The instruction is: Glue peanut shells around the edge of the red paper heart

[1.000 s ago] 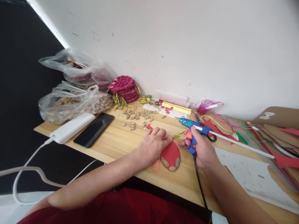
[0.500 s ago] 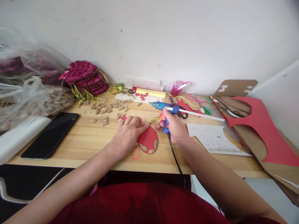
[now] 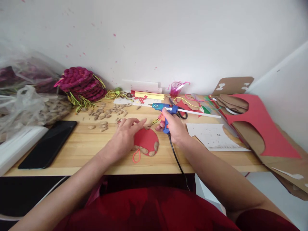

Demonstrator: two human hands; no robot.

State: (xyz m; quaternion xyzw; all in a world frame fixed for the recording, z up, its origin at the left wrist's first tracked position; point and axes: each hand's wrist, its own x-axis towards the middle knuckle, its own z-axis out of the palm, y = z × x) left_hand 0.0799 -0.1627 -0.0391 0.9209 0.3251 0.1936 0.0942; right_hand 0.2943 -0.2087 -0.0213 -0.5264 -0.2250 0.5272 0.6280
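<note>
Near the centre of the frame, a red disc (image 3: pixel 146 138) lies flat on the wooden surface (image 3: pixel 92 144); some peanuts (image 3: pixel 151 153) sit along its lower and right edge, and an orange loop (image 3: pixel 136 156) extends from its lower left side. The left hand (image 3: pixel 123 136) is over the left part of the disc, palm down; its index finger reaches out above the upper edge, apart from the other fingers; the thumb is hidden, so I cannot tell if this hand pinches something. The right hand (image 3: pixel 175 129) is closed around the handle of a blue glue gun (image 3: pixel 166 108), to the upper right of the disc; the nozzle points to the left of the frame, and a long white stick (image 3: pixel 201 113) comes out from the back; a black cord (image 3: pixel 176 157) hangs down from the handle.

At the upper left of the disc, loose peanuts (image 3: pixel 102 114) are scattered; behind them stands a stack of purple discs (image 3: pixel 80 81) with green-yellow strings. On the left side there are a black phone (image 3: pixel 48 144) and plastic bags (image 3: pixel 30 102); behind the glue gun, scissors (image 3: pixel 183 114) and a pink-stained cup (image 3: pixel 175 89); on the right side, a stained white sheet (image 3: pixel 211 137) and a cut red sheet (image 3: pixel 262 120) over brown cardboard (image 3: pixel 251 136).
</note>
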